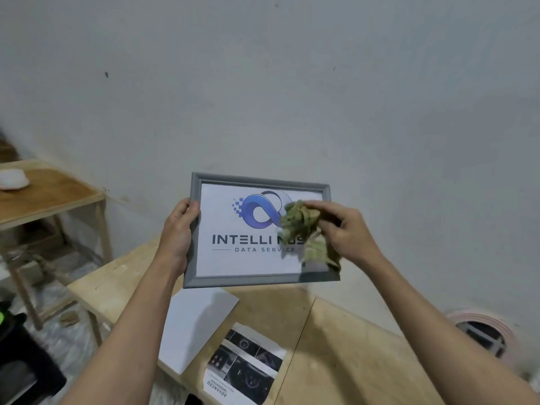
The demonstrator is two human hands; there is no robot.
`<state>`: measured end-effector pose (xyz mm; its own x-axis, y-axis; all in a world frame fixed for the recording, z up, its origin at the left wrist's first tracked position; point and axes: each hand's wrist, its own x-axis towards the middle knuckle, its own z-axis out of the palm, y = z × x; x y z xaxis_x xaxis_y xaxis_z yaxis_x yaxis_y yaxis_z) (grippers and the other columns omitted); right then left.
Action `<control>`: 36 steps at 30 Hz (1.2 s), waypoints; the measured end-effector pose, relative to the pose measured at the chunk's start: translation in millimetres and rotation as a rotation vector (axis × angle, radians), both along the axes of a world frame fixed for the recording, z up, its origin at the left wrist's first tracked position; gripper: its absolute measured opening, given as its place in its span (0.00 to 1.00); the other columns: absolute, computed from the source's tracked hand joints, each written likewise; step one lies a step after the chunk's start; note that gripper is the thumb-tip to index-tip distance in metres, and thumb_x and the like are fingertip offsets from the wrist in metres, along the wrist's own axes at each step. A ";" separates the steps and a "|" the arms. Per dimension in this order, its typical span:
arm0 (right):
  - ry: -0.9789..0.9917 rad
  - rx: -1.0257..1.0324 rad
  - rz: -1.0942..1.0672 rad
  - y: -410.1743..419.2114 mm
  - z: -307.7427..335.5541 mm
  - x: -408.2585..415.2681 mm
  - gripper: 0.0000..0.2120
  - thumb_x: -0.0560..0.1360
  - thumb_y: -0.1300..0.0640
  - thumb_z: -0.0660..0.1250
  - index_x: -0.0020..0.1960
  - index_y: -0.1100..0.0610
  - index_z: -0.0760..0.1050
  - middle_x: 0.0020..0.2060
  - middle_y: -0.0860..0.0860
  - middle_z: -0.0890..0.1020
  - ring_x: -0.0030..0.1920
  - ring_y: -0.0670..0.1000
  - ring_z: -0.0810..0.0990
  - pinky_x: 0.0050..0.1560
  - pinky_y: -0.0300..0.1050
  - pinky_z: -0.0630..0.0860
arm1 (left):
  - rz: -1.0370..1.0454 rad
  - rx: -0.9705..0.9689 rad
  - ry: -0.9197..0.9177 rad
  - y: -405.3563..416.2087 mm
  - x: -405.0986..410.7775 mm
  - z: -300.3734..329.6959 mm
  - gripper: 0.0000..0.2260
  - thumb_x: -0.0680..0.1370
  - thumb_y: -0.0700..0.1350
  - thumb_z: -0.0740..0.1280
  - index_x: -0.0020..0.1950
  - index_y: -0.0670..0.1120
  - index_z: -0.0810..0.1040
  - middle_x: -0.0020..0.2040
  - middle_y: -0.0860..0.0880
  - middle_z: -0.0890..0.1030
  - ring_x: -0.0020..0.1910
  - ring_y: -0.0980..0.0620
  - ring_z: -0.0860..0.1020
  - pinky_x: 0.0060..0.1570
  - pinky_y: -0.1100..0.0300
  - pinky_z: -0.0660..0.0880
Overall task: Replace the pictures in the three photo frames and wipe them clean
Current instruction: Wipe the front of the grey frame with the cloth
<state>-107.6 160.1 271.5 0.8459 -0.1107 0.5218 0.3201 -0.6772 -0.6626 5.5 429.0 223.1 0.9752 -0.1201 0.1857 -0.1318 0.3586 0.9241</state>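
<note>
- I see the frame (257, 229) held up in the air above the bench (344, 346), front face toward the camera, slightly tilted.
- My left hand (178, 232) grips the frame's left edge: thumb on the front moulding, fingers behind it.
- My right hand (342, 229) has its fingers curled round a bunched cloth (306, 226) and holds it against the glass, on the right half of the frame.
- The cloth covers part of the picture (248, 229); a tail of it hangs down over the frame's lower right corner.
- The picture in the frame shows a blue loop logo with the words "INTELLI" and "DATA SERVICE"; the ends of both lines are hidden by the cloth.
- A blank sheet (195, 325) lies flat on the bench below the frame.
- A printed sheet (245, 366) lies just beside the blank sheet, near the bench's front edge.
- A small table (52, 200) stands at the left, well apart from the bench.
</note>
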 end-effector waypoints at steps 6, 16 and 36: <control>-0.276 -0.447 -0.115 -41.7 44.1 55.2 0.25 0.65 0.74 0.59 0.58 0.60 0.81 0.55 0.57 0.83 0.58 0.54 0.79 0.64 0.43 0.72 | -0.004 -0.053 -0.040 -8.4 -5.4 11.4 0.11 0.83 0.46 0.61 0.41 0.50 0.74 0.35 0.53 0.80 0.31 0.55 0.77 0.30 0.63 0.73; -0.008 -0.286 -0.094 -34.8 -121.0 8.7 0.26 0.65 0.76 0.66 0.57 0.54 0.82 0.56 0.42 0.80 0.61 0.43 0.75 0.66 0.51 0.71 | 0.152 -0.055 0.013 -1.7 -8.3 -13.1 0.11 0.83 0.44 0.61 0.41 0.49 0.76 0.34 0.54 0.82 0.31 0.56 0.79 0.29 0.64 0.75; -0.218 -0.399 -0.031 83.1 9.7 71.4 0.23 0.72 0.52 0.65 0.67 0.47 0.73 0.64 0.48 0.78 0.62 0.52 0.75 0.65 0.51 0.68 | -0.116 -0.029 0.023 -49.4 -37.4 3.3 0.08 0.83 0.44 0.62 0.56 0.44 0.80 0.43 0.45 0.84 0.38 0.49 0.82 0.35 0.60 0.78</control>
<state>-36.2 243.2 281.2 0.7111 0.1118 0.6942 0.3986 -0.8774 -0.2670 -31.8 379.6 226.3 0.9591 -0.2273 0.1686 -0.0668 0.3969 0.9154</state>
